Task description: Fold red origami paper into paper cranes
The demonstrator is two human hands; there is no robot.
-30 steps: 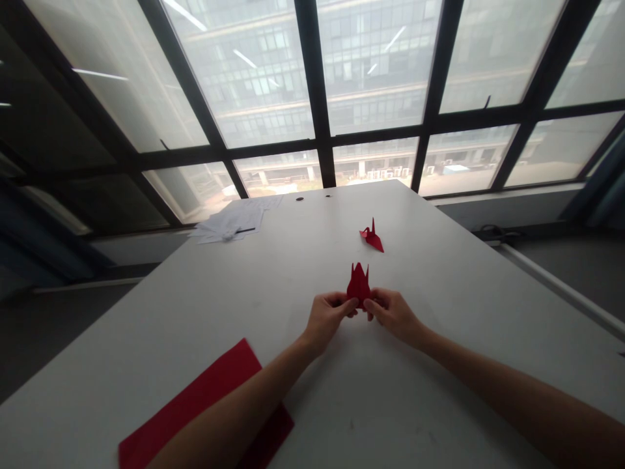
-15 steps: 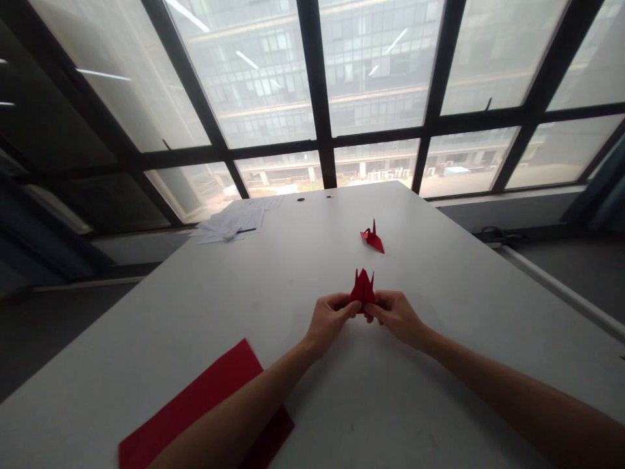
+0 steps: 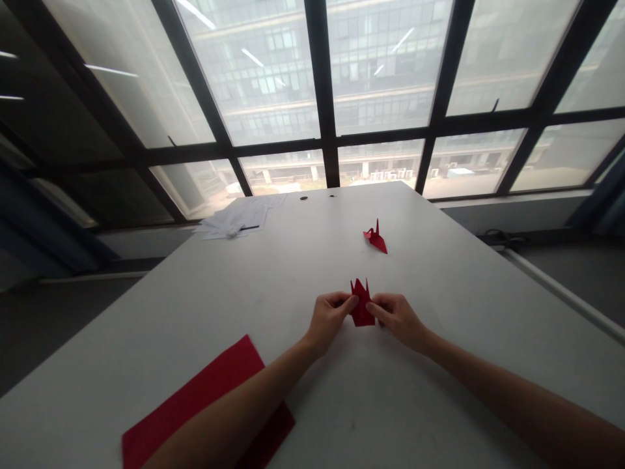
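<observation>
Pinching from both sides, my two hands meet on a small folded piece of red paper that lies low on the white table, near its middle, two sharp points sticking up at its far end. My left hand grips its left edge between thumb and fingertips, and my right hand grips the right edge the same way. I judge the folding well along but unfinished: the piece is compact and creased, yet lacks the neck and tail of the finished red paper crane standing well beyond it. Flat red paper sheets lie unfolded under my left forearm. Loose white papers sit at the far left corner, below tall dark-framed windows.
</observation>
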